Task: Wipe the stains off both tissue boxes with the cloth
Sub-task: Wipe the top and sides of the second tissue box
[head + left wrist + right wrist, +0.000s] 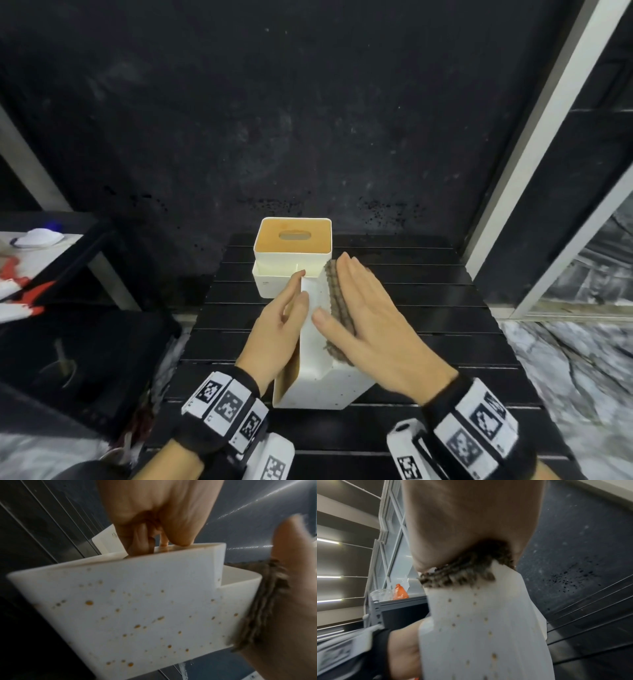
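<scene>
Head view — tipped tissue box [317, 346] points away.

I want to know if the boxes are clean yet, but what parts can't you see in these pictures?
- Side of the tilted tissue box under the cloth: covered by cloth and right hand, every view.
- Upright tissue box behind: back and far sides face away; front partly blocked by the left hand, head view.
- Tiny print on its base: too small.
- Right wrist view: blurred, box bottom cut off.
</scene>
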`<state>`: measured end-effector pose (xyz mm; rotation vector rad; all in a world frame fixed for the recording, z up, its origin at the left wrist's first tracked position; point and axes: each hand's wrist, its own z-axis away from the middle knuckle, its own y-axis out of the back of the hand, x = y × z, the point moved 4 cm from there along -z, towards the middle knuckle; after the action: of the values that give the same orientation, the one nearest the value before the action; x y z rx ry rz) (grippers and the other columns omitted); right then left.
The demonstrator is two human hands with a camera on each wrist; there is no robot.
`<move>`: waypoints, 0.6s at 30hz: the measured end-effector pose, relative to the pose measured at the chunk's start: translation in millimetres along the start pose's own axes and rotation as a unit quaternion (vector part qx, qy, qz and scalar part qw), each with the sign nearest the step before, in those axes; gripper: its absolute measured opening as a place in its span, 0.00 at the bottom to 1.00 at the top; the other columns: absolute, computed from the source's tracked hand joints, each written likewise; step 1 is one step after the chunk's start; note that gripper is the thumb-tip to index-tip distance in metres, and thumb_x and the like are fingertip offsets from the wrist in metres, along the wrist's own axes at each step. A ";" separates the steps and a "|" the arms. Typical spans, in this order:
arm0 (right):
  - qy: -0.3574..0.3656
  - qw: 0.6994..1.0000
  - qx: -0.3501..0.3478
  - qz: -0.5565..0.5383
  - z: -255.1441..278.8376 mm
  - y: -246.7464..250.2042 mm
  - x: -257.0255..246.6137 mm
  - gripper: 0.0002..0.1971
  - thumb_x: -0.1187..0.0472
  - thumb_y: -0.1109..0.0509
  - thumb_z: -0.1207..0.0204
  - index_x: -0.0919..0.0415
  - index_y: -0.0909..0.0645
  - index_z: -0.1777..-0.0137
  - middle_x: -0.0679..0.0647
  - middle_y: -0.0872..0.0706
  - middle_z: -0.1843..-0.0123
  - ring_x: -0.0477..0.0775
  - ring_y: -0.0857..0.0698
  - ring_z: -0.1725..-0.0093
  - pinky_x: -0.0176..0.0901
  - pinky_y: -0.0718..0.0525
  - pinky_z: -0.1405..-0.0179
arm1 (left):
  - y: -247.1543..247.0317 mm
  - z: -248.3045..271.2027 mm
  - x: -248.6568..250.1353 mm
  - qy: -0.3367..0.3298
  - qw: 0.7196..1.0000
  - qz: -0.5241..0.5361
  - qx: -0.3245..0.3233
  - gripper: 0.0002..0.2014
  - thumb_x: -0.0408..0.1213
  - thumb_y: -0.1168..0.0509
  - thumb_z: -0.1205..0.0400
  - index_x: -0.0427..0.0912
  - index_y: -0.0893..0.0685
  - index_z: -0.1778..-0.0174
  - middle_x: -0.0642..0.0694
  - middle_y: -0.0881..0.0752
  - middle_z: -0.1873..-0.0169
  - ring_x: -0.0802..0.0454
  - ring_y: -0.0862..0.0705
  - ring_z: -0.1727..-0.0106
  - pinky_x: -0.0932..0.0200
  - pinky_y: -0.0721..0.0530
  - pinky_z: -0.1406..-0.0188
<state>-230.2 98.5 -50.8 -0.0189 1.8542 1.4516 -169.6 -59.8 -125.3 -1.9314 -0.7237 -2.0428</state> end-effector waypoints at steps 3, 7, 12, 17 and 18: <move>0.020 0.999 -0.032 0.030 26.1 -5.2 -2.5 0.49 0.22 0.55 0.23 0.45 0.74 0.14 0.33 0.76 0.15 0.29 0.75 0.19 0.39 0.66 0.15 | 2.0 -1.4 -3.7 0.005 1.000 0.003 0.007 0.23 0.56 0.41 0.07 0.69 0.30 0.14 0.62 0.12 0.31 0.60 0.14 0.29 0.41 0.18 0.22; 0.004 0.998 -0.043 0.052 34.2 -0.5 12.1 0.51 0.16 0.61 0.28 0.43 0.73 0.14 0.31 0.74 0.15 0.29 0.72 0.18 0.41 0.62 0.13 | -2.9 -1.1 -3.3 0.003 1.000 -0.006 0.000 0.24 0.62 0.42 0.11 0.78 0.32 0.17 0.64 0.12 0.32 0.61 0.14 0.30 0.42 0.18 0.23; -0.017 1.000 0.016 -0.002 -1.1 5.1 11.2 0.51 0.18 0.59 0.26 0.47 0.66 0.11 0.39 0.65 0.10 0.34 0.66 0.14 0.43 0.60 0.12 | -4.7 2.7 5.2 -0.003 1.000 0.003 -0.005 0.25 0.57 0.42 0.08 0.72 0.34 0.13 0.72 0.13 0.33 0.70 0.15 0.31 0.48 0.19 0.21; 0.036 0.998 -0.040 0.040 30.1 -4.4 -4.7 0.48 0.22 0.55 0.23 0.45 0.71 0.13 0.34 0.73 0.13 0.30 0.73 0.18 0.41 0.64 0.13 | 2.5 0.5 1.2 0.013 1.000 0.011 0.011 0.24 0.51 0.42 0.07 0.65 0.31 0.12 0.64 0.12 0.33 0.63 0.14 0.31 0.43 0.18 0.21; 0.038 0.997 -0.047 0.048 36.9 -4.5 -1.8 0.48 0.22 0.54 0.23 0.44 0.72 0.13 0.33 0.74 0.14 0.30 0.73 0.18 0.41 0.64 0.13 | 2.3 0.1 -0.8 0.012 1.000 0.006 0.014 0.24 0.52 0.41 0.07 0.67 0.31 0.13 0.62 0.12 0.33 0.61 0.13 0.32 0.42 0.17 0.22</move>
<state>-206.7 126.9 -55.6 -0.0319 1.8689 1.6255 -168.3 -61.8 -125.6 -1.8893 -0.7288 -2.0343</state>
